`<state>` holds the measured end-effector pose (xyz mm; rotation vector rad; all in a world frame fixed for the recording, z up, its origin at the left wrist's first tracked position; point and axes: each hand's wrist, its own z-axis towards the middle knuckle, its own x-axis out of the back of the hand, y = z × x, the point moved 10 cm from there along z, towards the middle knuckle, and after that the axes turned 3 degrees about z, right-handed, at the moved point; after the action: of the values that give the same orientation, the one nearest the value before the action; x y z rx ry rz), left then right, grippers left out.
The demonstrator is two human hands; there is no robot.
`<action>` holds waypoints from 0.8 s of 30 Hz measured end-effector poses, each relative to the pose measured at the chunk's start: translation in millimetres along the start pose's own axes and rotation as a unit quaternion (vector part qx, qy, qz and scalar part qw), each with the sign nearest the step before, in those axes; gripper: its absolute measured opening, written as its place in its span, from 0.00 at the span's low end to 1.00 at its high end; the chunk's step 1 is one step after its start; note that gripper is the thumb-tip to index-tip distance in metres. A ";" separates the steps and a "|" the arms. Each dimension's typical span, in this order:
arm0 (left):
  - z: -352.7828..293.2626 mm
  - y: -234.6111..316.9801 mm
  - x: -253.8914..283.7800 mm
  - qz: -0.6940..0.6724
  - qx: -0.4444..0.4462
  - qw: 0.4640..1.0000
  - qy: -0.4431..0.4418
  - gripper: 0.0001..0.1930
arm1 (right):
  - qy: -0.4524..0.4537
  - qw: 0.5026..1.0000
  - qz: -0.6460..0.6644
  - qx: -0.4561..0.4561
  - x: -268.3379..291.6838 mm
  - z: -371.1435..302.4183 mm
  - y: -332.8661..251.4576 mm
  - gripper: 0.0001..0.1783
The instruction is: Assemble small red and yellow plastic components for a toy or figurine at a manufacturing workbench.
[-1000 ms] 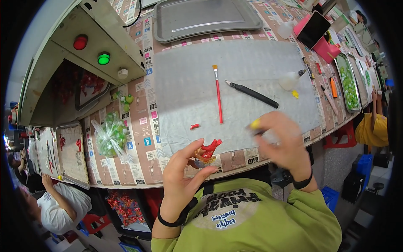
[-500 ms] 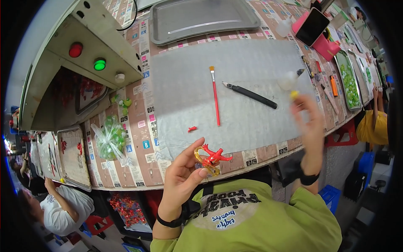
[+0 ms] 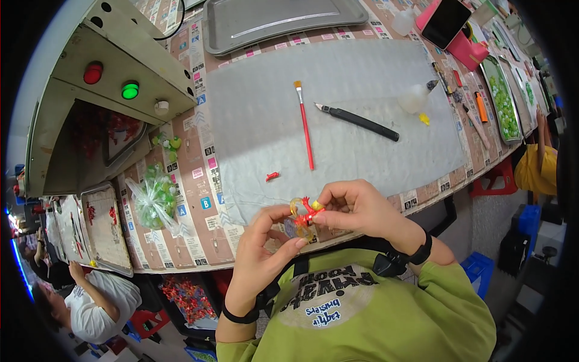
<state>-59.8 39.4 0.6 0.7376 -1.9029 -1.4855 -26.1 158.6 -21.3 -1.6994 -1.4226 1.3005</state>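
My left hand (image 3: 254,247) pinches a small red plastic figurine (image 3: 305,219) with gold, see-through curved parts, over the table's near edge. Between the closed thumb and fingers of my right hand (image 3: 365,210) is a small yellow piece (image 3: 317,206), right up against the figurine. The fingers partly hide where the two meet. On the grey sheet (image 3: 253,120) beyond lie a tiny red part (image 3: 272,176), a red-handled brush (image 3: 306,133) and a black craft knife (image 3: 362,123). More yellow bits (image 3: 424,119) lie at the sheet's right side, by a translucent squeeze bottle (image 3: 413,99).
A metal box with red and green lights (image 3: 60,72) stands at left, beside a bag of green pieces (image 3: 155,202). A metal tray (image 3: 283,21) is at the back. An orange lighter (image 3: 480,107) and a green-filled tray (image 3: 512,130) are right. Co-workers sit on both sides.
My right hand has come from the right side of the sheet to the figurine, bringing a yellow piece. My left hand still holds the figurine. The view has shifted slightly.
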 end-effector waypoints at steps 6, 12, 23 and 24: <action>-0.8 -8.5 13.7 0.108 0.033 0.992 0.058 0.18 | 0.013 0.998 -0.053 -0.017 6.6 13.2 12.8 0.07; 0.2 -42.9 -10.1 -0.144 0.198 0.969 -0.033 0.16 | -0.005 0.997 -0.066 -0.032 7.5 18.5 20.2 0.07; 2.0 -57.1 -16.0 -0.137 0.249 0.954 -0.096 0.09 | -0.051 0.983 -0.177 -0.023 2.6 23.9 10.1 0.10; 2.2 -58.2 -15.9 -0.138 0.251 0.953 -0.096 0.09 | -0.051 0.983 -0.176 -0.025 3.6 24.9 7.0 0.10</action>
<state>-47.5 39.9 -58.5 1.1610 -2.4518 -1.2696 -46.2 156.2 -37.8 -1.3464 -1.7353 1.1733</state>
